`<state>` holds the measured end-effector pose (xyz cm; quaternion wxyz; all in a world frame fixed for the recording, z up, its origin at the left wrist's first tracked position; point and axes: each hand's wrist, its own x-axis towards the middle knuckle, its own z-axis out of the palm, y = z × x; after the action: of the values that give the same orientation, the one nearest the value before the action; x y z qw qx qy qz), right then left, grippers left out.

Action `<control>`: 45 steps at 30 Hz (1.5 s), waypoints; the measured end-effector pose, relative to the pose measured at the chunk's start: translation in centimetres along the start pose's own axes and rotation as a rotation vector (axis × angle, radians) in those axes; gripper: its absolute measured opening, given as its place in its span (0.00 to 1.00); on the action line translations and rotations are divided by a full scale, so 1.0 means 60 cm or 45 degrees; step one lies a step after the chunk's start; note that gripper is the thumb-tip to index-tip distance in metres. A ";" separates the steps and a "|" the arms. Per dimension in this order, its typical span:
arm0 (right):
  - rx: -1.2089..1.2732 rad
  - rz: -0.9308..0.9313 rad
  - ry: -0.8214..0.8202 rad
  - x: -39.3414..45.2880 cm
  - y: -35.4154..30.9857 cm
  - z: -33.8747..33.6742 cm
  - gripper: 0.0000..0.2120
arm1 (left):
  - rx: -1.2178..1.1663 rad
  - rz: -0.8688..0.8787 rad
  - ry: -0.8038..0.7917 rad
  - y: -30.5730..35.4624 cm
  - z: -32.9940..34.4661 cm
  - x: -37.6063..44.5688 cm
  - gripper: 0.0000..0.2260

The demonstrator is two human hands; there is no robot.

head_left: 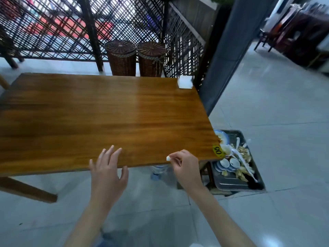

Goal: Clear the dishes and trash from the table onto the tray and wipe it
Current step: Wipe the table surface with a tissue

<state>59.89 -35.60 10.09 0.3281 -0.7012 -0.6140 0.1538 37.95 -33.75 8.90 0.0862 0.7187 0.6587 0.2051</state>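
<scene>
Left hand (108, 169) spread flat, fingers relaxed, holding nothing, hovering over near edge of table (99, 118); right hand (185, 167) at the same edge, thumb and fingertips pinching a small white scrap (168, 158); tray (239, 168) on the floor just past table's right end, loaded with bowls (229, 163), a plate and food scraps; white napkin box (185, 82) on table's far right corner; yellow "05" sticker (217, 150) on near right corner; two wicker baskets (136, 58) behind table.

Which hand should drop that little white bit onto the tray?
Probably the right hand. It already pinches the small white scrap, and the tray of dirty dishes sits on the floor on its side. The left hand is open and farther away.
</scene>
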 end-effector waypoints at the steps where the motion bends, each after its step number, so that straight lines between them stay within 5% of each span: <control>1: -0.009 -0.001 -0.001 -0.004 0.022 -0.020 0.05 | 0.002 -0.005 -0.006 0.026 0.009 -0.005 0.23; 11: 0.058 0.121 0.035 -0.003 0.196 -0.139 0.06 | 0.003 0.131 -0.093 0.225 0.095 -0.006 0.23; 30: -0.079 0.460 0.260 0.215 0.534 -0.335 0.01 | -0.086 0.486 -0.356 0.612 0.369 0.245 0.23; 45: -0.212 0.528 -0.187 0.289 0.896 -0.412 0.03 | 0.033 0.166 -0.354 0.805 0.562 0.229 0.25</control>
<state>119.52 -27.29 -3.33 0.1848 -0.8240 -0.4895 0.2174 96.38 -21.01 0.05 0.1536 0.7824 0.5952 0.1003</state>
